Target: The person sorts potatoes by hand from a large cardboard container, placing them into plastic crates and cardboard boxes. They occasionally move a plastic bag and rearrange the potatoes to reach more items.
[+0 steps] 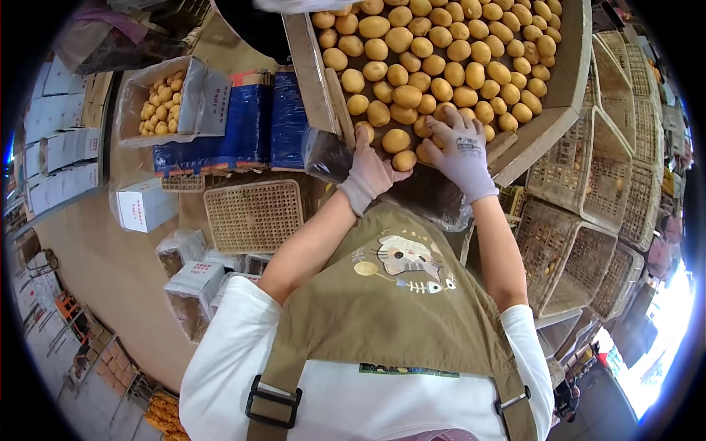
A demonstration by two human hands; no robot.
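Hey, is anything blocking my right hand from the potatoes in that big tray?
Nothing visible is. Your gloved right hand is right at the potatoes by the near edge; the tray's raised wall stands to its right, not between.

A broad counter [579,51] with raised edges fills the upper part of the view and runs past the top border. Its left edge is a straight wall with a short board [340,106] along the inside. Its right edge comes down, bends at a corner and slants inward, so the surface narrows toward the near end. Dozens of rounded, yellow-tan potatoes [457,51] lie directly on it, apparently one layer deep. They sit close together, many touching, with dark surface showing in the gaps, and thin out to a few at the near end.
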